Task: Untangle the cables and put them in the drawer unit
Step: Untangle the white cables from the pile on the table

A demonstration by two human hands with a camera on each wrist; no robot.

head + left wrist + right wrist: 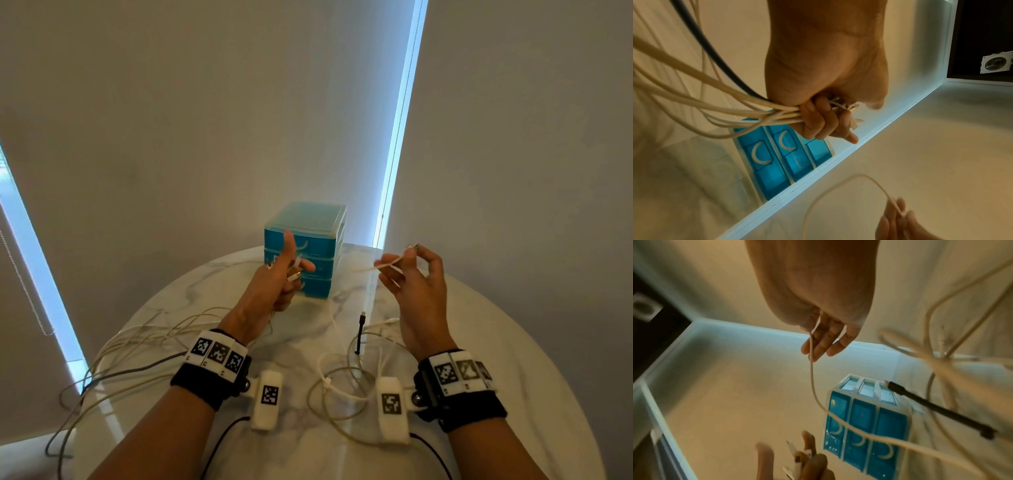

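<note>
A blue three-drawer unit stands at the back of the round marble table, all drawers closed. My left hand is raised in front of it, thumb up, fingers curled round a bundle of white cables with one dark cable among them; several connector ends stick out past the fingers. My right hand is lifted to the right and pinches one white cable near its connector. That cable sags down toward the table in front of the drawer unit.
Loose loops of white cable lie on the table between my wrists, beside a short black cable. More white and grey cables trail off the table's left edge. Closed blinds hang behind the table.
</note>
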